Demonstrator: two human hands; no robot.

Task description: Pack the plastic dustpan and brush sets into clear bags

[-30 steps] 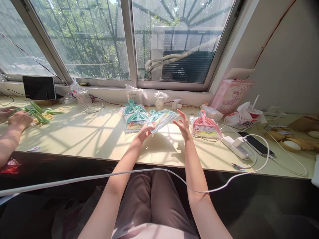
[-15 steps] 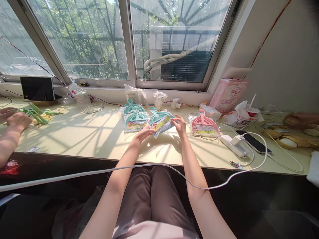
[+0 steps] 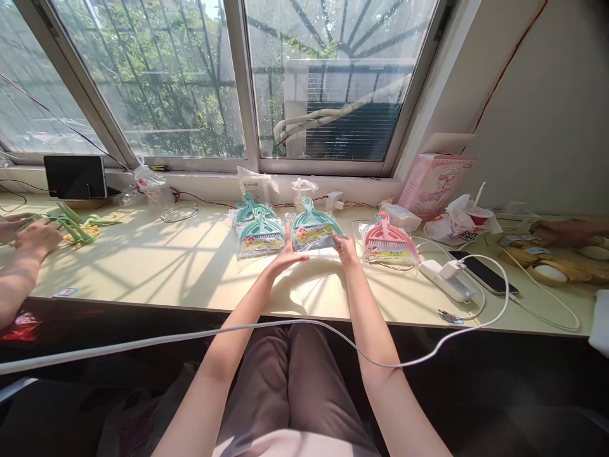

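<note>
A teal dustpan and brush set in clear plastic wrap has its handle pointing to the window. My right hand pinches its lower right corner, thumb on top. At its left edge is my left hand, fingers stretched out and thumb apart; whether it touches the wrap I cannot tell. Just left lies another wrapped teal dustpan set, overlapping a further teal dustpan set behind it. To the right of my right hand rests a wrapped pink dustpan set.
A white cable crosses above my lap to a power strip beside a phone. A lidded cup and pink box stand at the back. Another person's hands handle green stalks at left.
The held teal set has turned from tilted to handle-away and moved slightly right, lower to the table. My left hand has released its corner and opened beside it; my right hand still grips it.
</note>
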